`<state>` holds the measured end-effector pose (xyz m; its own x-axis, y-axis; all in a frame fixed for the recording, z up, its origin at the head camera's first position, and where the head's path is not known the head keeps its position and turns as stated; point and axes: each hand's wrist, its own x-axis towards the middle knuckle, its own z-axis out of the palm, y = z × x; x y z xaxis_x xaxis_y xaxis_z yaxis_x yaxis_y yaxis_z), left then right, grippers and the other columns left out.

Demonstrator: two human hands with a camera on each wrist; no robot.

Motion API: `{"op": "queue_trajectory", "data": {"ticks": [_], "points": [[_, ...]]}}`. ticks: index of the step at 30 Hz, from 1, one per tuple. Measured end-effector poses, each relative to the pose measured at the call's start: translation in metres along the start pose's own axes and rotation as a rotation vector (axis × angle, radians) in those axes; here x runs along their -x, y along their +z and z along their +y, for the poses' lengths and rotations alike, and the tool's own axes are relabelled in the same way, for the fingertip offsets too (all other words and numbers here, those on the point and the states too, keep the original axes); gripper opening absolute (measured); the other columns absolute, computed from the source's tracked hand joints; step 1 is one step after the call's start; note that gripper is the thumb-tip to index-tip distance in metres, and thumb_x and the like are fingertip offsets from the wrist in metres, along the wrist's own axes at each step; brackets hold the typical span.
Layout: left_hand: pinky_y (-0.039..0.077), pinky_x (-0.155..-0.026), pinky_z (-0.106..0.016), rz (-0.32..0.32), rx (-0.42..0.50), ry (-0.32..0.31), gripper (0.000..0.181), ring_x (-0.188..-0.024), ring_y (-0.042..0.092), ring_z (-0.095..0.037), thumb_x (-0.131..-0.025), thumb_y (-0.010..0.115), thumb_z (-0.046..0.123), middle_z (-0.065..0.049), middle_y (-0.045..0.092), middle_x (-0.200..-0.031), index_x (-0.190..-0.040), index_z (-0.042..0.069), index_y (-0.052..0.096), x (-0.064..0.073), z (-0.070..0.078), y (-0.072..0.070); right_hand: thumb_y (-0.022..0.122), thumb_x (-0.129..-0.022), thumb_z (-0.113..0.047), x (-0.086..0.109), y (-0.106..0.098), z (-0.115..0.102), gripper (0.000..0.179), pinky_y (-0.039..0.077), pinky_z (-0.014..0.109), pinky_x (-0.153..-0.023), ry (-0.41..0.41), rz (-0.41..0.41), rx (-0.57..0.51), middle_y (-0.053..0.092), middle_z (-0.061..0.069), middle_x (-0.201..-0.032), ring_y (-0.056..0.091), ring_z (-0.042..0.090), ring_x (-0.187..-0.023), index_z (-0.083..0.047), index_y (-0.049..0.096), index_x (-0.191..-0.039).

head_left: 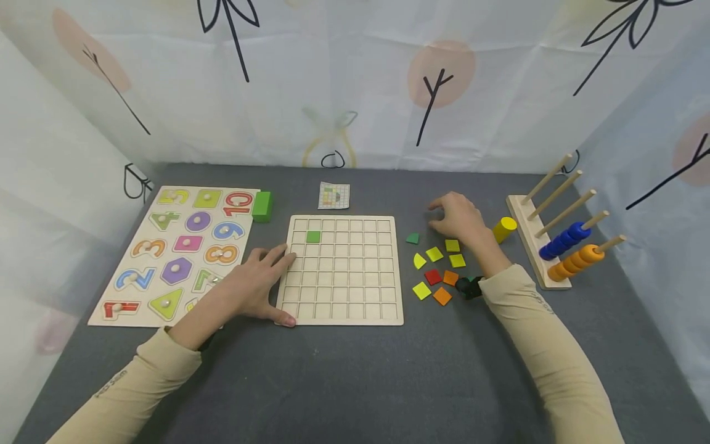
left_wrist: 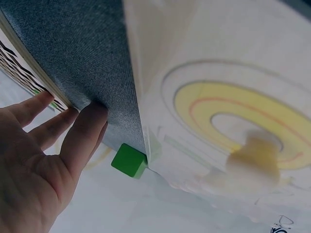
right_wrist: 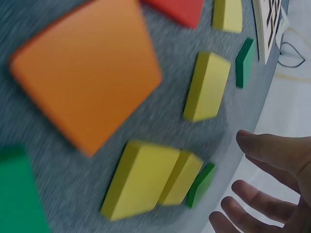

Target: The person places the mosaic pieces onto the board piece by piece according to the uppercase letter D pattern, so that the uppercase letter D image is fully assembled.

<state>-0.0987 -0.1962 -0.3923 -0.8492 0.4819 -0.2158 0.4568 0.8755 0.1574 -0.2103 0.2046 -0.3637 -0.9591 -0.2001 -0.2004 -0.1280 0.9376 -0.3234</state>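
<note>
A pale wooden grid board lies flat in the middle, with one green square tile in its upper left part. My left hand rests along the board's left edge, fingers fairly straight at the side and thumb at the near left corner. Over the table to the right of the board, my right hand hovers with loosely bent, parted fingers and nothing between them. Small coloured pieces lie below it: yellow squares, a green piece, a red square and orange squares. Further green pieces show in the right wrist view.
A number-and-shape puzzle board lies at left, with a green block at its far right corner. Behind the grid is a small printed card. A yellow cylinder stands beside a peg rack holding blue and orange beads.
</note>
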Motion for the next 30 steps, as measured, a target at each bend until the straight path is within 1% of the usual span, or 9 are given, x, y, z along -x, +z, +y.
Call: {"op": "queue_trajectory", "data": {"ticks": [5,12,16,19,21,24,28,30], "points": [[0.051,-0.099,-0.063,0.012,0.001,0.015,0.125,-0.137,0.043,-0.054,-0.062,0.084,0.075,-0.026,0.036,-0.162,-0.155,0.004,0.039,0.001,0.001,-0.001,0.070,-0.095,-0.014,0.005,-0.003,0.010,0.047,0.050,0.060,-0.099,0.022,-0.031,-0.009,0.052,0.029,-0.146,0.051,0.047,-0.131,0.001,0.061,-0.138],[0.050,-0.100,-0.063,0.016,-0.001,0.027,0.124,-0.137,0.043,-0.054,-0.063,0.084,0.073,-0.027,0.036,-0.161,-0.154,0.002,0.039,0.002,0.002,-0.002,0.068,-0.096,-0.014,0.010,-0.005,0.013,0.049,0.050,0.060,-0.099,0.049,-0.075,-0.002,0.055,0.031,-0.142,0.057,0.048,-0.122,0.005,0.057,-0.140],[0.050,-0.100,-0.063,0.015,-0.002,0.025,0.124,-0.137,0.043,-0.054,-0.063,0.085,0.073,-0.027,0.036,-0.161,-0.154,0.002,0.039,0.002,0.002,-0.002,0.066,-0.097,-0.014,0.010,-0.007,0.015,0.052,0.044,0.064,-0.106,0.071,-0.097,-0.001,0.053,0.033,-0.144,0.052,0.052,-0.128,0.008,0.053,-0.143],[0.051,-0.100,-0.063,0.015,0.001,0.024,0.125,-0.137,0.043,-0.054,-0.063,0.085,0.072,-0.028,0.035,-0.161,-0.154,0.001,0.039,0.002,0.002,-0.002,0.066,-0.098,-0.013,0.011,-0.007,0.015,0.054,0.041,0.064,-0.109,0.097,-0.102,-0.001,0.051,0.034,-0.146,0.049,0.053,-0.132,0.009,0.051,-0.144],[0.051,-0.100,-0.063,0.014,0.006,0.024,0.125,-0.138,0.042,-0.055,-0.063,0.086,0.071,-0.028,0.035,-0.161,-0.154,0.001,0.039,0.002,0.003,-0.003,0.068,-0.097,-0.013,0.012,-0.007,0.014,0.054,0.044,0.063,-0.108,0.111,-0.097,-0.006,0.051,0.035,-0.145,0.050,0.053,-0.131,0.010,0.051,-0.144],[0.051,-0.099,-0.063,0.013,0.006,0.024,0.125,-0.138,0.042,-0.055,-0.063,0.086,0.071,-0.028,0.035,-0.161,-0.154,0.001,0.038,0.003,0.003,-0.003,0.069,-0.097,-0.013,0.014,-0.006,0.015,0.050,0.047,0.061,-0.104,0.126,-0.087,-0.021,0.053,0.035,-0.143,0.052,0.053,-0.128,0.011,0.056,-0.139],[0.051,-0.099,-0.063,0.015,0.003,0.024,0.125,-0.138,0.042,-0.055,-0.063,0.086,0.072,-0.028,0.035,-0.161,-0.154,0.001,0.039,0.003,0.002,-0.002,0.069,-0.097,-0.013,0.015,-0.005,0.015,0.042,0.050,0.060,-0.101,0.128,-0.076,-0.034,0.058,0.034,-0.139,0.056,0.051,-0.124,0.010,0.063,-0.130],[0.051,-0.098,-0.063,0.017,0.001,0.026,0.125,-0.138,0.042,-0.054,-0.062,0.085,0.072,-0.028,0.036,-0.161,-0.154,0.001,0.039,0.003,0.002,-0.001,0.069,-0.097,-0.013,0.015,-0.005,0.015,0.040,0.051,0.059,-0.098,0.122,-0.073,-0.037,0.059,0.033,-0.137,0.058,0.050,-0.121,0.010,0.064,-0.129]]}}
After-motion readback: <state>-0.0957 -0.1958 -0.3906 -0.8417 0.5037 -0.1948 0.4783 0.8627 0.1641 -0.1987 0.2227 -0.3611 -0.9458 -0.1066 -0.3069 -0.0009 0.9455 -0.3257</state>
